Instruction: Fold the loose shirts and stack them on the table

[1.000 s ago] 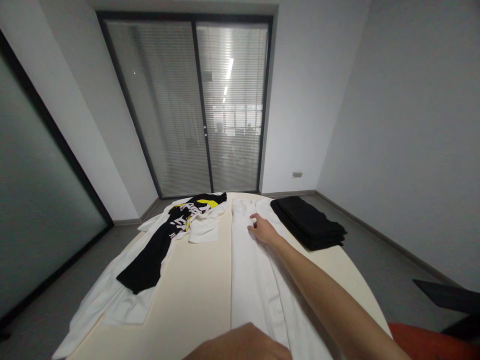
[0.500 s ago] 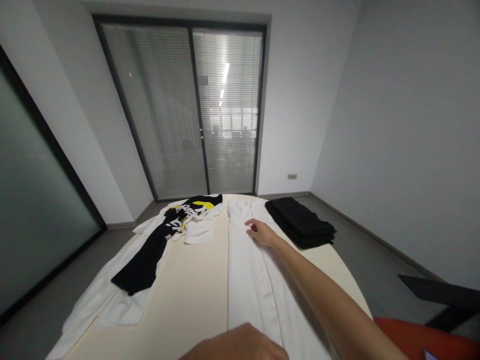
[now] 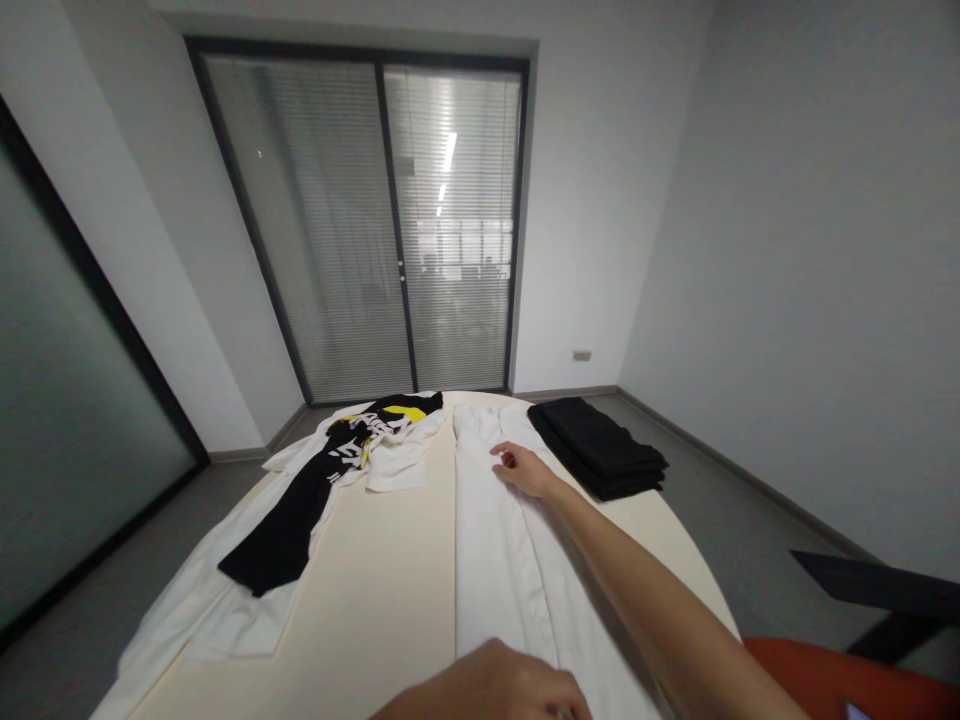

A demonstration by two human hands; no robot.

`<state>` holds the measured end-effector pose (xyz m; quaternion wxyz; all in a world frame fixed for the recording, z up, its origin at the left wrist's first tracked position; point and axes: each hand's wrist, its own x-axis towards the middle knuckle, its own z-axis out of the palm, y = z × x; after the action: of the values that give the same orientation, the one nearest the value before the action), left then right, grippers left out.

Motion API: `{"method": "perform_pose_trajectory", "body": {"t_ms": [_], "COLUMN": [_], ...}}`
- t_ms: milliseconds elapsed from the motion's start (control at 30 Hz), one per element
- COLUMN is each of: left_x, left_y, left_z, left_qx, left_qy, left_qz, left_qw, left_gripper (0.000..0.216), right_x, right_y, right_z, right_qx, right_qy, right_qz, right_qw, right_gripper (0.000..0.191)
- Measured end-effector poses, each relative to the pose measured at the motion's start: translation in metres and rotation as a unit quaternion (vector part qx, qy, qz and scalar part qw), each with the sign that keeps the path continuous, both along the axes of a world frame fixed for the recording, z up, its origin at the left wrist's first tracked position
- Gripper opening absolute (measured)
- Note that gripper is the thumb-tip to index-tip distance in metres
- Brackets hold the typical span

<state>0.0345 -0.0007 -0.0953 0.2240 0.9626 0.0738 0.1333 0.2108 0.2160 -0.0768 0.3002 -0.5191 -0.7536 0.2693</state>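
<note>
A long white shirt [image 3: 495,560] lies folded lengthwise down the middle of the cream table [image 3: 390,590]. My right hand [image 3: 521,468] reaches far out and rests on the shirt near its far end, fingers curled and pinching the cloth. My left hand [image 3: 495,690] sits at the bottom edge of the view on the shirt's near end, fingers bent down onto the fabric.
A heap of white and black clothes with yellow print [image 3: 322,480] lies on the table's left side. A folded black garment [image 3: 596,445] sits at the far right. An orange chair [image 3: 847,680] and a dark chair [image 3: 877,585] stand on the right. Glass doors with blinds stand behind.
My right hand has slid a little toward me along the shirt. My left hand has come further into view at the bottom edge. The view has shifted slightly.
</note>
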Motion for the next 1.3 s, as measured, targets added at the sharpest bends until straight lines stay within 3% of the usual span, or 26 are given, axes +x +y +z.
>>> {"method": "perform_pose_trajectory", "body": {"t_ms": [167,233,333,467,600,667,767,867,1067,1300], "left_x": [-0.004,-0.006,-0.007,-0.004,-0.006,-0.009,-0.014,-0.017,-0.02,-0.019], "left_y": [-0.001,-0.001,-0.002,-0.004,0.0,0.005,0.012,0.019,0.034,0.049], "left_z": [0.03,0.028,0.016,0.009,0.034,0.049,0.059,0.053,0.028,-0.008], "left_qx": [0.138,0.152,0.161,0.144,0.057,0.04,0.025,-0.003,0.005,0.167], "left_qy": [0.045,0.069,0.074,0.062,0.046,0.029,0.051,0.087,0.1,0.074], "left_qz": [0.096,0.112,0.088,0.07,0.021,0.073,0.195,0.234,0.194,0.189], "left_qw": [0.985,0.98,0.98,0.985,0.997,0.996,0.979,0.968,0.976,0.965], "left_gripper": [0.046,0.055,0.052,0.047,0.04,0.046,0.068,0.083,0.083,0.073], "right_x": [0.008,0.013,0.019,0.023,0.024,0.022,0.017,0.007,-0.019,-0.049], "right_y": [-0.005,-0.007,-0.012,-0.02,-0.023,-0.021,-0.011,0.004,0.042,0.081], "right_z": [-0.001,-0.001,0.003,0.009,0.013,0.015,0.018,0.022,0.025,0.02], "right_qx": [0.037,0.039,0.023,-0.013,-0.045,-0.073,-0.084,-0.046,-0.038,-0.058], "right_qy": [-0.009,0.004,0.018,-0.002,0.004,0.014,-0.03,-0.093,-0.146,-0.174], "right_qz": [0.04,0.053,0.075,0.092,0.107,0.099,0.024,-0.066,-0.162,-0.179], "right_qw": [0.998,0.998,0.997,0.996,0.993,0.992,0.996,0.992,0.975,0.967], "right_gripper": [0.04,0.041,0.042,0.04,0.035,0.035,0.031,0.023,0.03,0.035]}}
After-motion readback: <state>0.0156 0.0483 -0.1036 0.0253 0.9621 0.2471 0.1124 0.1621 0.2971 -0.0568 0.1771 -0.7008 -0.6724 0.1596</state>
